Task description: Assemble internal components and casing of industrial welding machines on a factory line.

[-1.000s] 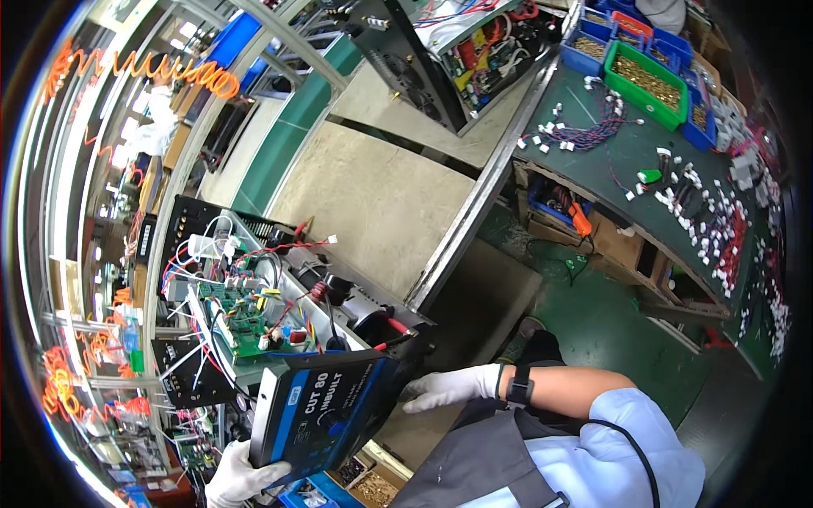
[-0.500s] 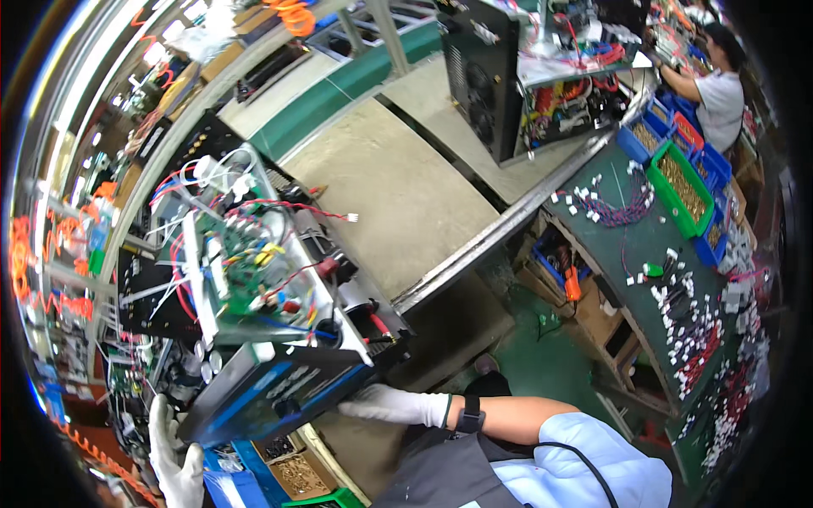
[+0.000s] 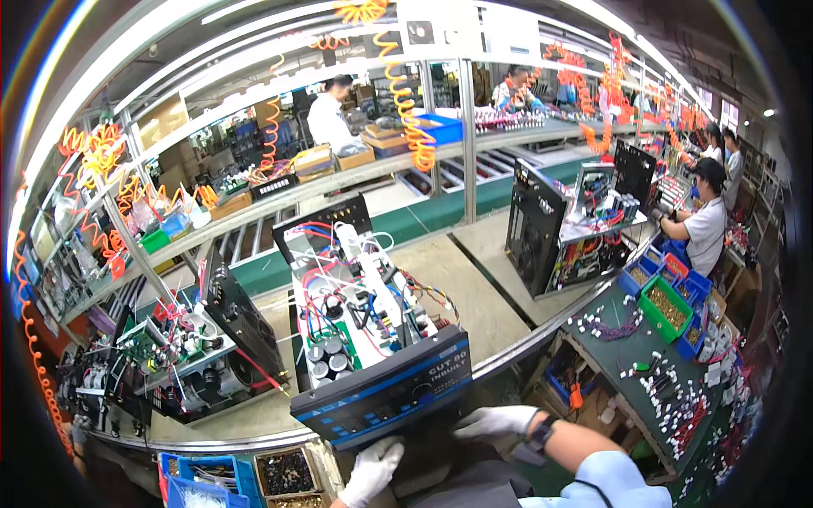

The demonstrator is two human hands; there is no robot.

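Left hand (image 3: 373,470) and right hand (image 3: 500,421) beneath black front panel (image 3: 398,394)
The left is half curled, its hold I cannot tell; the right is nearly flat, looks empty, pointing leftward. The uncovered machine (image 3: 330,360) stands on the counter (image 3: 474,296).

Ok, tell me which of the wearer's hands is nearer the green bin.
Right. The right hand is to the lower left of the green bin in the picture; the left hand is farther left, by the lower edge of the black front panel.
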